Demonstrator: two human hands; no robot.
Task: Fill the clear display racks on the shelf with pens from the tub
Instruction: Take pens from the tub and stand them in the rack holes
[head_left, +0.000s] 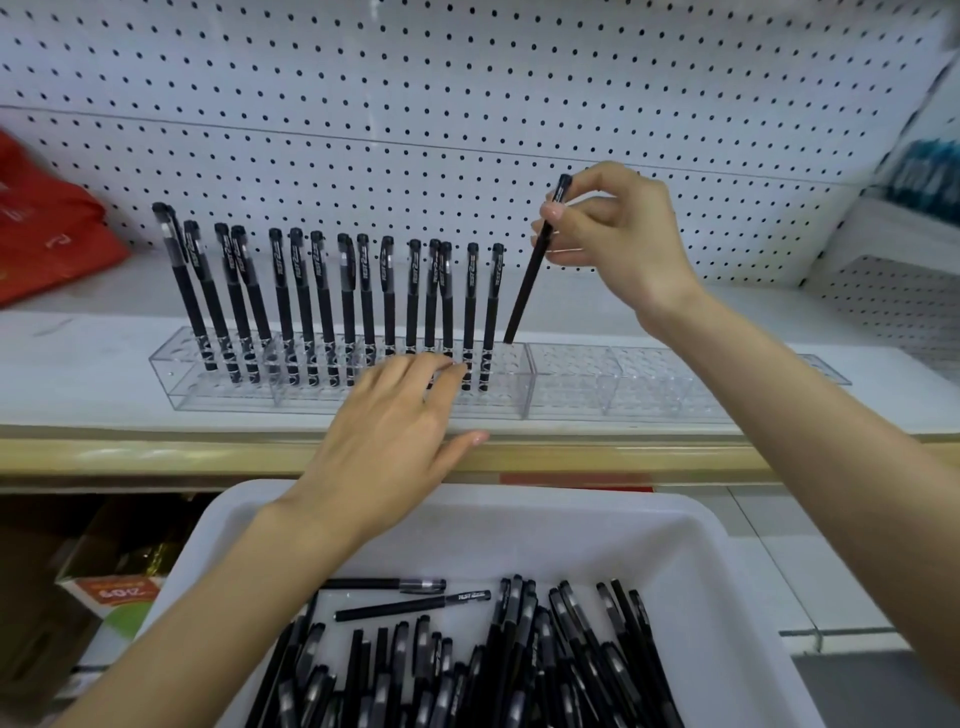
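Right now the step in hand is seating one more pen. The right hand (618, 244) pinches a slim black capped pen (530, 280) near its cap end, between thumb and fingers. The pen is tilted, with its lower end just at the top of the clear acrylic display racks (571, 384) on the white shelf (78, 374), right beside the last standing pen. The left hand (389, 431) grips nothing; its fingers lie fairly straight against the front of the racks, apparently steadying them.

The next move likely calls for bringing the pen upright over a free hole and letting it slide down, then reaching back to the tub.

By count, roughly sixteen black pens (327, 291) stand in the left stretch of the racks; overlaps make the exact number uncertain. The right stretch holds none. How many separate racks form the row I cannot tell, since their clear walls blend together. One white plastic tub (519, 530) sits below the shelf, holding a heap of loose black pens (519, 665) too tangled to count, with two lying apart at its back.
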